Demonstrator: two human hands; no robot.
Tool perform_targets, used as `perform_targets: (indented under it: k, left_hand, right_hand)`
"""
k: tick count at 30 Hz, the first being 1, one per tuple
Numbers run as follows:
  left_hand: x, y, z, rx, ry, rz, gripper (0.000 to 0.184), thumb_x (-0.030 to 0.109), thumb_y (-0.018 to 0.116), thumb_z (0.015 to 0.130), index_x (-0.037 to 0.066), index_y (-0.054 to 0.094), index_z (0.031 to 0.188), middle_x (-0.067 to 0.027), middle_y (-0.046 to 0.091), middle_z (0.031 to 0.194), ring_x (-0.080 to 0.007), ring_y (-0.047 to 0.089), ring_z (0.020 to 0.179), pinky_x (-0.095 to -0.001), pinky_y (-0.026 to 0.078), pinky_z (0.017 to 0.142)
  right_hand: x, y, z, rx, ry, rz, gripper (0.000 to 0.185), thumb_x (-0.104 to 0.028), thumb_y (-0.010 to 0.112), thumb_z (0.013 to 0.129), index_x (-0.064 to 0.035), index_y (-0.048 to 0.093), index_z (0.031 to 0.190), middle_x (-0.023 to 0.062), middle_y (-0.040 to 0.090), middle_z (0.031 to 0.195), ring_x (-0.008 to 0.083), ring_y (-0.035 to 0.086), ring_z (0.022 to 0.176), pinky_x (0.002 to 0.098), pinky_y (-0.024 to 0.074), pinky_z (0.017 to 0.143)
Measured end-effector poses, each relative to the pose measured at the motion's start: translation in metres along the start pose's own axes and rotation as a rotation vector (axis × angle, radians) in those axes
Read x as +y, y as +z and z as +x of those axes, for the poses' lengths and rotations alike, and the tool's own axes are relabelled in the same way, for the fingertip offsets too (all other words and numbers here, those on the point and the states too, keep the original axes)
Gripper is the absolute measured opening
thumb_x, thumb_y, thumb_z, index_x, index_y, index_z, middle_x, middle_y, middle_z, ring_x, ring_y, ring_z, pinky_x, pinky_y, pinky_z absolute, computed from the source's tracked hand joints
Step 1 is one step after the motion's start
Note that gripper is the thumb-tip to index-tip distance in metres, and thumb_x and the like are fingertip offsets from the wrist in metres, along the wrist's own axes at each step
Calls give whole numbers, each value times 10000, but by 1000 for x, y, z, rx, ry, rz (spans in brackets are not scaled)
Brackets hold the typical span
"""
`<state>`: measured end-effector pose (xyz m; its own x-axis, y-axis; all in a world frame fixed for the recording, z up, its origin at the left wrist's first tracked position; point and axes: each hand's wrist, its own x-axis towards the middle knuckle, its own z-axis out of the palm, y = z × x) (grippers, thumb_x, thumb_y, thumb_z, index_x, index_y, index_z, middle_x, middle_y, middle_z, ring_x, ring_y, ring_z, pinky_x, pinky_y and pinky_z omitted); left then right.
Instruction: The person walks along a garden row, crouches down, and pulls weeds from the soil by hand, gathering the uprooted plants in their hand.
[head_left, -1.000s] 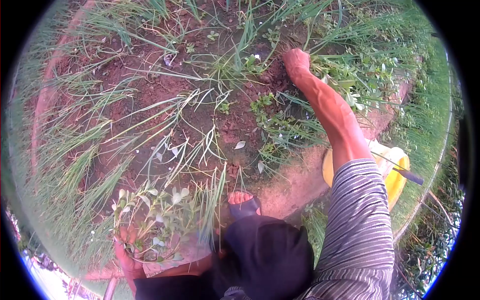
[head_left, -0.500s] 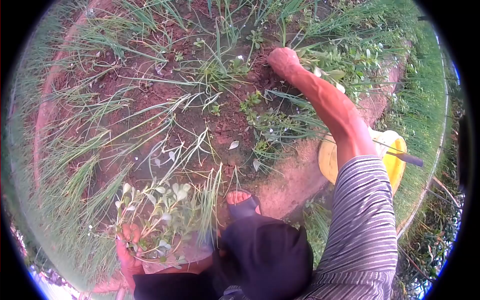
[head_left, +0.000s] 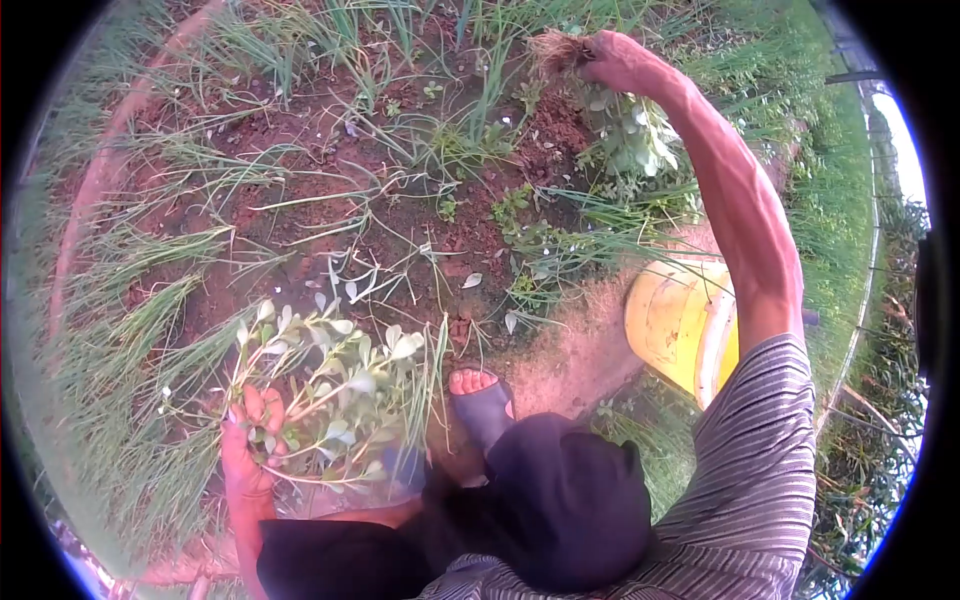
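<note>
At the lower left, my left hand (head_left: 248, 445) is closed round the stems of a bunch of broad-leaved weeds (head_left: 345, 385), whose pale leaves spread to the right. My right hand (head_left: 622, 65), arm stretched to the upper right, grips an uprooted leafy weed (head_left: 635, 130). Its brown, soil-covered roots (head_left: 560, 52) stick out left of the fist, and the leaves hang below it. Beneath both hands lies a bed of reddish-brown soil (head_left: 300, 200) with thin green onion-like plants (head_left: 200, 250) leaning over it.
A dirty yellow plastic container (head_left: 670, 320) stands right of the bed, partly behind my right arm. My sandalled foot (head_left: 485, 405) is on the soil at the bed's near edge. Dense grass (head_left: 850, 250) grows along the right side.
My right hand has risen up and slightly right, lifting the weed so its roots now show clear of the soil. My left hand still holds its bunch, slightly higher.
</note>
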<state>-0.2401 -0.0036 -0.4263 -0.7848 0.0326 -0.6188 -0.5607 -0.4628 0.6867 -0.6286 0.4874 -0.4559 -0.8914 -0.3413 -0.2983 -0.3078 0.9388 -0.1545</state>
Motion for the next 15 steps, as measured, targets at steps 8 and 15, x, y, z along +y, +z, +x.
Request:
perform_targets:
  k: [8,15]
  left_hand:
    - [23,22,18,-287,159,-315,365,391,612,904,103,512,1105,-79,568,976,-187,617,799,-248,514,545]
    - [17,26,7,-273,606,-125,595,410,663,859,111,455,1330,-68,545,1260,-211,491,1177,-419,360,1034]
  right_hand:
    - [-237,-129,-106,-319,-196,452,433,-378,612,880,-166,588,1257,53,663,942,130,584,786,307,473,697]
    - [-422,-26,-153,-268,-512,895,595,-439,580,857,-14,515,1268,217,608,1140,301,611,1032,403,473,927]
